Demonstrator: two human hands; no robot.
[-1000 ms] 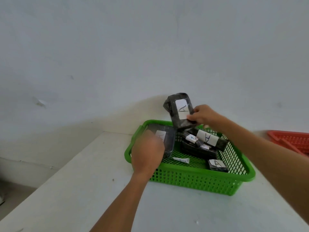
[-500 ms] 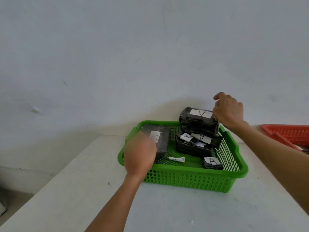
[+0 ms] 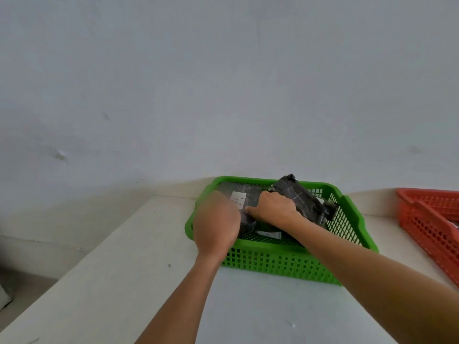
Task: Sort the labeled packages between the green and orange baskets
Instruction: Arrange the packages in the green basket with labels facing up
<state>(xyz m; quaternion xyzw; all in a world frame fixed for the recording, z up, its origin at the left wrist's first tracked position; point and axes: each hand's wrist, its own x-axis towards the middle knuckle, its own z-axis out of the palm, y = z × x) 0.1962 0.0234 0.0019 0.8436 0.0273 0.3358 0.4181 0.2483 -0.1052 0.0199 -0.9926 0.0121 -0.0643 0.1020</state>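
On the white table (image 3: 248,306), against a pale wall, sits the green basket (image 3: 285,265). The orange basket (image 3: 427,219) stands apart from it at 3 o'clock, cut off by the frame edge. Both forearms reach in from 6 o'clock. The left hand (image 3: 216,224), blurred and seen from the back, hangs over the green basket's 8 o'clock corner. Its fingers are hidden, so I cannot tell how they lie. The right hand (image 3: 275,207) is inside the basket at its middle, its fingers (image 3: 250,210) bent down onto the near corner of a flat dark package (image 3: 248,191) labelled "A" at 10 o'clock. Whether they grip it cannot be told. A dark wrapped bundle (image 3: 301,198) leans at 1 o'clock behind that hand. A small white tube (image 3: 269,234) lies on the basket floor.
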